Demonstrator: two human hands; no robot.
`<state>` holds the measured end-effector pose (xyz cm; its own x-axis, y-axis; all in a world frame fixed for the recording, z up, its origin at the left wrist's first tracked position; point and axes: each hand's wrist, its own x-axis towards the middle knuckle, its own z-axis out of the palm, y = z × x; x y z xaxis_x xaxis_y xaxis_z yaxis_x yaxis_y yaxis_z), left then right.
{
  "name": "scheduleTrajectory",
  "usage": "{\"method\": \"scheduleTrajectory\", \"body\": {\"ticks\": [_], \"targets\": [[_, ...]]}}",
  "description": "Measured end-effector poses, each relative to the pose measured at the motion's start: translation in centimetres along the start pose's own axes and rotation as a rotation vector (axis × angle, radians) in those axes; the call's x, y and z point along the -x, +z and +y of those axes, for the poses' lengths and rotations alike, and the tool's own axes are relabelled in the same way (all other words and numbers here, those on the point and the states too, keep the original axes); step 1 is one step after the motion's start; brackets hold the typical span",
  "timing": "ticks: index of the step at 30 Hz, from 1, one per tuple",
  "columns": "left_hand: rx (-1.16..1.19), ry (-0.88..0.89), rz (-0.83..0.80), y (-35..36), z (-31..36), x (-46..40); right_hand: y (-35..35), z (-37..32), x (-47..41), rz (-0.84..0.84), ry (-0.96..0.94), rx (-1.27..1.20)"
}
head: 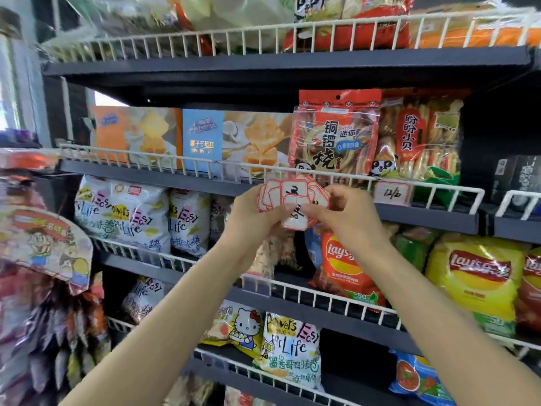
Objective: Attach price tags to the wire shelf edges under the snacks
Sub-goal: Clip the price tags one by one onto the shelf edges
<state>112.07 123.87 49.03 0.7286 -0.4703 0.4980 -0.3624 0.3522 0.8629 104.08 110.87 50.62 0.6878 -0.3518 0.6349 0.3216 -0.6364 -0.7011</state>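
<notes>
Centre of frame: both hands raised in front of the second wire rail (439, 187), working a fan of tags (292, 194); left hand (254, 213) grips the fan from below, fingers curled round the lower edges, thumb across the front, so the faces stay spread and readable; right hand (342, 212) has thumb and forefinger closed on one tag (294, 219) at the bottom of the fan, the other fingers loosely curled; it looks like a single card being drawn out, held low so it slips clear of the rest.

Tags are white with red borders and handwritten marks; the writing on them is too blurred to read.

Right of centre: one tag already on the rail (392, 193), reading roughly "12", under the rice crackers (421, 142); it hangs on the front wires where a shopper would see it from the aisle.

Just above the hands: the red bag (333, 133) with no tag visible beneath it; likely the next spot, since the hands sit directly below it; the boxes (202, 139) towards upper left also show no tag on their stretch of rail.

Lower right: Lay's bags (474, 276) on the shelf below; no tag seen on that rail either; judged early in the job, one placed and many still in hand.
</notes>
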Motion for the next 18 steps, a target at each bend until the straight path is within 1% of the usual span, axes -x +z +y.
{"method": "scheduleTrajectory", "body": {"ticks": [2, 6, 12, 15, 18], "targets": [[0.026, -0.012, 0.014, -2.7, 0.1, 0.1, 2.7, -0.8, -0.4, -0.009, -0.005, -0.01], [0.005, -0.021, 0.032, -8.7, 0.3, 0.1, 8.6, -2.4, -1.0, -0.027, -0.007, -0.101], [-0.004, -0.079, -0.008, -18.2, 0.6, -1.4, 17.9, -4.3, -2.3, -0.016, 0.06, -0.158], [-0.005, -0.082, -0.017, -20.8, 0.5, -2.1, 20.4, -4.9, -2.7, -0.01, 0.071, -0.196], [-0.005, -0.079, -0.021, -23.0, 0.1, -2.8, 22.8, -5.1, -2.7, 0.029, 0.083, -0.158]]}}
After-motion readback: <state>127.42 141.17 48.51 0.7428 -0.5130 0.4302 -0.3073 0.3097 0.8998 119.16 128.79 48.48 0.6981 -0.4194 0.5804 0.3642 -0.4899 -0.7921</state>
